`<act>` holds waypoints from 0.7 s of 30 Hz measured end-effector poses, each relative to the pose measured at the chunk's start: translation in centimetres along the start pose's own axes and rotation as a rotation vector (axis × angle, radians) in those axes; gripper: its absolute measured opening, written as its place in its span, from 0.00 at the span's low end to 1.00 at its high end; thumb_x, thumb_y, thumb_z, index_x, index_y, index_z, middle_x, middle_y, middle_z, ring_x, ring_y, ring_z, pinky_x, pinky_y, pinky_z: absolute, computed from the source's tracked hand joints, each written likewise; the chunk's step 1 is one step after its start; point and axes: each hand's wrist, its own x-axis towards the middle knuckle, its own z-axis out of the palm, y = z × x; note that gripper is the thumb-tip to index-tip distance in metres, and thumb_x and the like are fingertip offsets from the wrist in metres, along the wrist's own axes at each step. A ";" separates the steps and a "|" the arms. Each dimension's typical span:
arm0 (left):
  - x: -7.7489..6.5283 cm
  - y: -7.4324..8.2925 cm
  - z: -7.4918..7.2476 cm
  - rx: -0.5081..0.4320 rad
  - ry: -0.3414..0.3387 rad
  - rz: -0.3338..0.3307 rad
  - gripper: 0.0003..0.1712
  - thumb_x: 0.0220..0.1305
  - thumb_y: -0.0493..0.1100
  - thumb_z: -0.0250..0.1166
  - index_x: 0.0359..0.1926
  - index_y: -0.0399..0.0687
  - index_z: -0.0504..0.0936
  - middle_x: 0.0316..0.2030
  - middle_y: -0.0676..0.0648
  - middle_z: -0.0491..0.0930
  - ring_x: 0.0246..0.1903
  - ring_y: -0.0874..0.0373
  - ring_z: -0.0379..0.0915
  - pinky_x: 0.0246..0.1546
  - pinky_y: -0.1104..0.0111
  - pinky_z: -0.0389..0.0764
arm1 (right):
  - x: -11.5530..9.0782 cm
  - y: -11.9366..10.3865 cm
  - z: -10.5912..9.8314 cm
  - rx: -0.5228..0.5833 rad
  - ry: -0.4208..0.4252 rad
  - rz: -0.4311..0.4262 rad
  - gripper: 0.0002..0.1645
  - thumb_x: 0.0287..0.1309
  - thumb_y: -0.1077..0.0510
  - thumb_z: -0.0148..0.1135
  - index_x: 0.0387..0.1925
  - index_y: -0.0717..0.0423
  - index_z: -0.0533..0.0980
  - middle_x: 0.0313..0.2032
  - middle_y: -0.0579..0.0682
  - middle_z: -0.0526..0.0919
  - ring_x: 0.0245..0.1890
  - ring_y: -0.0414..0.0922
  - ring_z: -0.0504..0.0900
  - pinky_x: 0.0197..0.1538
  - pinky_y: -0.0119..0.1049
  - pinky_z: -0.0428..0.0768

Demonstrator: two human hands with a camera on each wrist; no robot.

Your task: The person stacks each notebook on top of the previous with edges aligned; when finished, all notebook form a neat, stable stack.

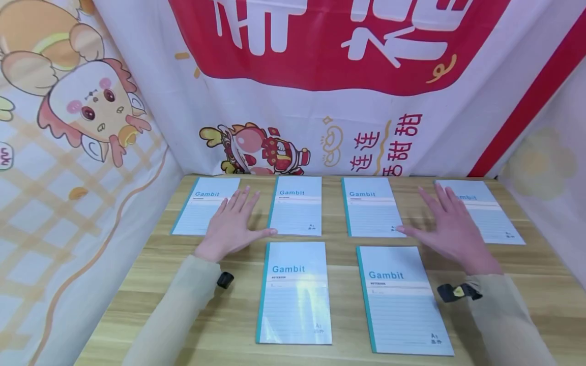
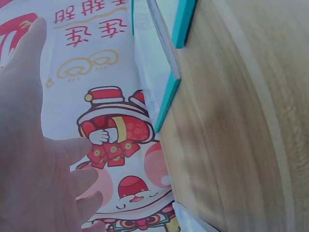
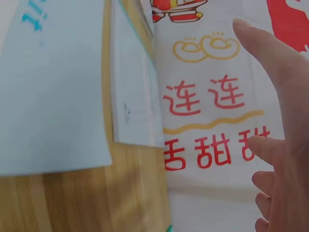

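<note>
Several light-blue "Gambit" notebooks with teal spines lie on the wooden table. My left hand (image 1: 232, 223), fingers spread and empty, overlaps the back-left notebook (image 1: 194, 213) in the head view; its thumb points at the second back notebook (image 1: 297, 211). Palm down with splayed fingers, my right hand (image 1: 450, 229) overlaps the far-right notebook (image 1: 494, 216). Its thumb tip reaches the lower corner of the third back notebook (image 1: 371, 211). Both wrist views show the left hand (image 2: 38, 145) and right hand (image 3: 289, 125) holding nothing.
Nearer the front lie a left notebook (image 1: 295, 300) and a right notebook (image 1: 405, 305), side by side between the forearms. A printed cloth (image 1: 316, 117) hangs behind the table (image 1: 229, 305), with more patterned cloth (image 1: 91, 213) along the left side. Black straps circle both wrists.
</note>
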 end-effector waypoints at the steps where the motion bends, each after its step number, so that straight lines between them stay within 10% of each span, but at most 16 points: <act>1: -0.1 0.1 -0.1 -0.010 0.000 0.002 0.69 0.53 0.91 0.40 0.82 0.52 0.44 0.80 0.42 0.37 0.78 0.43 0.32 0.76 0.47 0.38 | 0.0 -0.3 -0.2 0.013 -0.003 0.006 0.72 0.49 0.19 0.64 0.82 0.50 0.45 0.80 0.61 0.34 0.77 0.62 0.30 0.70 0.73 0.39; 21: -2.6 2.2 -0.7 -0.461 0.070 -0.026 0.61 0.53 0.74 0.71 0.79 0.49 0.59 0.76 0.47 0.58 0.73 0.45 0.55 0.70 0.46 0.63 | -1.6 -6.5 -0.8 0.181 -0.064 0.030 0.70 0.48 0.21 0.68 0.81 0.52 0.52 0.77 0.61 0.53 0.74 0.66 0.52 0.64 0.72 0.62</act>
